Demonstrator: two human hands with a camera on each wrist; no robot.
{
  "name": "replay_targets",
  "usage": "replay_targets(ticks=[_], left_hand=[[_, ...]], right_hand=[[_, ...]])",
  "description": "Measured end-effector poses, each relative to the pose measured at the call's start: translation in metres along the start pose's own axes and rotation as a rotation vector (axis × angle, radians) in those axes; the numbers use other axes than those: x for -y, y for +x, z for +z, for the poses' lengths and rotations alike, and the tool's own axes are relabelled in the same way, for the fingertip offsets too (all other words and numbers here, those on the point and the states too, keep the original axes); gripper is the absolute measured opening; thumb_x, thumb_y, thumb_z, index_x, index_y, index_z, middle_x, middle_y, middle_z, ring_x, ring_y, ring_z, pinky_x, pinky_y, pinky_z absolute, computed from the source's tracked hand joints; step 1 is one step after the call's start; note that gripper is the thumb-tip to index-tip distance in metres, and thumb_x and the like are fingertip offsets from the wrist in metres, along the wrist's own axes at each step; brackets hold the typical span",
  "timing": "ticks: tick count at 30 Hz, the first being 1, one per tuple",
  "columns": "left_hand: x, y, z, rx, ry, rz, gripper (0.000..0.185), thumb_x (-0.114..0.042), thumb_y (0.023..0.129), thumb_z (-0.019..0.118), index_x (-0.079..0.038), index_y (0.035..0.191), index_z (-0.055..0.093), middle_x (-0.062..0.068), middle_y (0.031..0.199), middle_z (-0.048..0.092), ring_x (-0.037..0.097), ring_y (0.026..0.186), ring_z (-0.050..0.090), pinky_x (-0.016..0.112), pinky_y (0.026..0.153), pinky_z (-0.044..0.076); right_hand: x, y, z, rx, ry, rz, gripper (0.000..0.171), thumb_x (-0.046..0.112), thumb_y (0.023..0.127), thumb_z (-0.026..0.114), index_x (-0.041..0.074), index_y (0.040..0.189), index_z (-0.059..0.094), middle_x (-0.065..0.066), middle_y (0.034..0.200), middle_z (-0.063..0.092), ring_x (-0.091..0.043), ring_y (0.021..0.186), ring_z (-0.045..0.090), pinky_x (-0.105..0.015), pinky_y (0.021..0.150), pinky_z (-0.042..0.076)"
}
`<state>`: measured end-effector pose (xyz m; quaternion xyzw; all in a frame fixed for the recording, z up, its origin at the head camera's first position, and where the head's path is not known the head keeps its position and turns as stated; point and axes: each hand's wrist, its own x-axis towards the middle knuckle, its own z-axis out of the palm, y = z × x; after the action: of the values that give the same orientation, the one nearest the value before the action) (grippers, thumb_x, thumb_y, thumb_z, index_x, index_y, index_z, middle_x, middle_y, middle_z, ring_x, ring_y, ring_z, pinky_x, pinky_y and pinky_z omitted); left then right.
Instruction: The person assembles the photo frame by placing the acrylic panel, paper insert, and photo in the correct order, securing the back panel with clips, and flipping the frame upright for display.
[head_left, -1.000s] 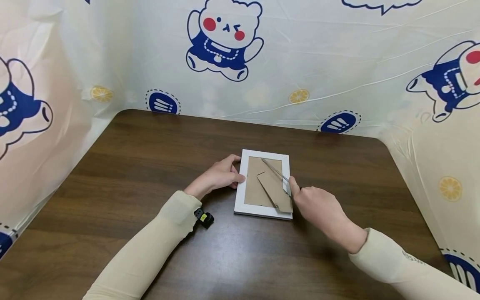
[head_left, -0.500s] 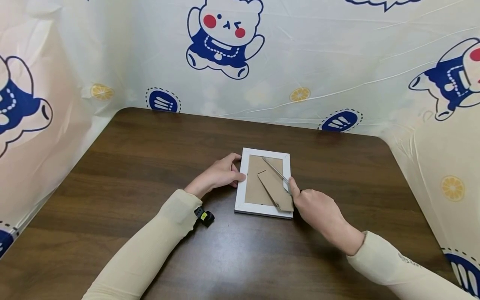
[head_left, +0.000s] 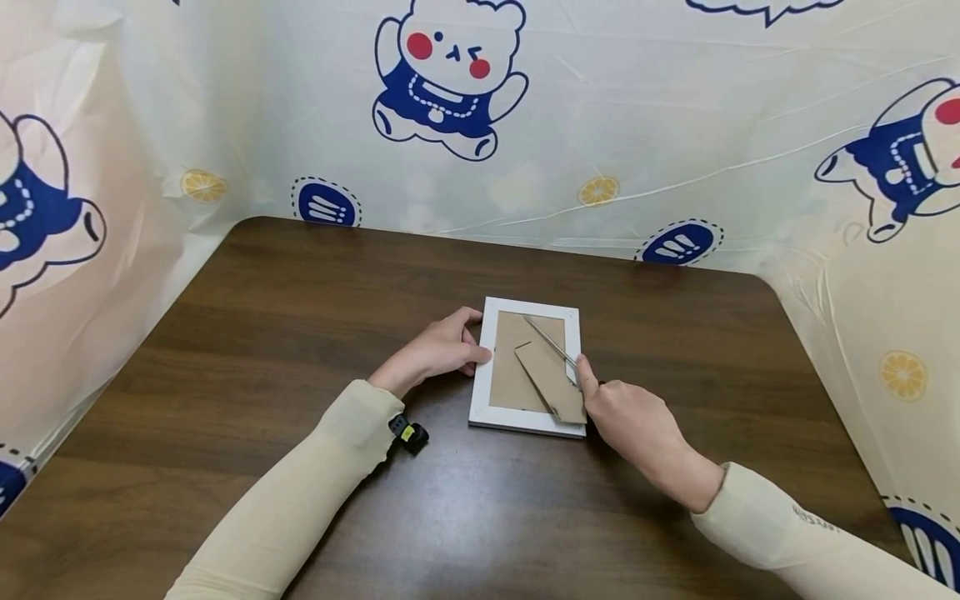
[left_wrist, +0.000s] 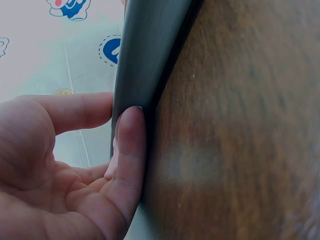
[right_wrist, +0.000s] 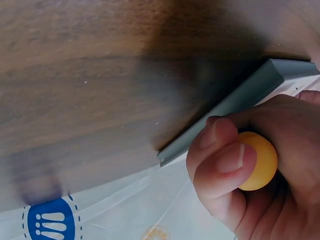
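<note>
Soft glare on tbl (head_left: 465, 517) nr btm ctr, wrist pics dimmer, blurrier

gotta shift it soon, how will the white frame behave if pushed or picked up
The white frame looks stiff, with straight, thick sides. Lying flat on the table, it probably won't tip or roll, though the table's sheen suggests it may slide. The brown flap might swing on lifting, as it sits askew, its lower end over the frame's border.
</note>
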<state>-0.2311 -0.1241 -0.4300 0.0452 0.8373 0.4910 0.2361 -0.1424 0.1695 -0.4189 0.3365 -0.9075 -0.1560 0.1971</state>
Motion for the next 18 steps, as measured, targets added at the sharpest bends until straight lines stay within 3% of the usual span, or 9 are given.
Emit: replay_targets(ticks=[5,9,12,18], left_hand=[[-0.001,0.000,-0.001,0.004,0.008,0.000,0.074,-0.020,0.098,0.073,-0.010,0.162,0.036,0.014,0.104,0.064,0.023,0.084,0.073,0.038,0.087,0.062],[-0.001,-0.001,-0.001,0.002,0.005,-0.001,0.074,-0.019,0.098,0.072,-0.010,0.162,0.036,0.015,0.104,0.064,0.024,0.084,0.073,0.037,0.085,0.063],[-0.001,-0.001,-0.001,-0.004,0.006,0.002,0.073,-0.020,0.098,0.073,-0.011,0.161,0.036,0.015,0.104,0.064,0.024,0.083,0.073,0.037,0.084,0.063],[0.000,-0.001,0.001,-0.005,0.003,0.012,0.072,-0.019,0.098,0.073,-0.010,0.161,0.037,0.014,0.104,0.065,0.024,0.082,0.073,0.036,0.082,0.063]], right_hand=[[-0.004,0.000,-0.001,0.018,0.008,-0.010,0.053,-0.011,0.086,0.070,-0.004,0.139,0.064,-0.003,0.049,0.038,-0.013,0.041,0.042,-0.026,0.035,0.039],[-0.015,0.003,-0.006,0.055,0.077,0.001,0.053,-0.012,0.087,0.067,-0.001,0.139,0.063,-0.005,0.050,0.041,-0.018,0.040,0.046,-0.030,0.034,0.041],[-0.028,0.007,-0.012,0.096,0.172,0.025,0.051,-0.009,0.090,0.067,0.003,0.139,0.063,-0.006,0.050,0.042,-0.023,0.040,0.048,-0.036,0.034,0.043],[-0.054,0.014,-0.030,0.175,0.452,0.103,0.035,0.006,0.102,0.065,0.008,0.137,0.064,0.002,0.056,0.043,-0.014,0.045,0.043,-0.031,0.038,0.036]])
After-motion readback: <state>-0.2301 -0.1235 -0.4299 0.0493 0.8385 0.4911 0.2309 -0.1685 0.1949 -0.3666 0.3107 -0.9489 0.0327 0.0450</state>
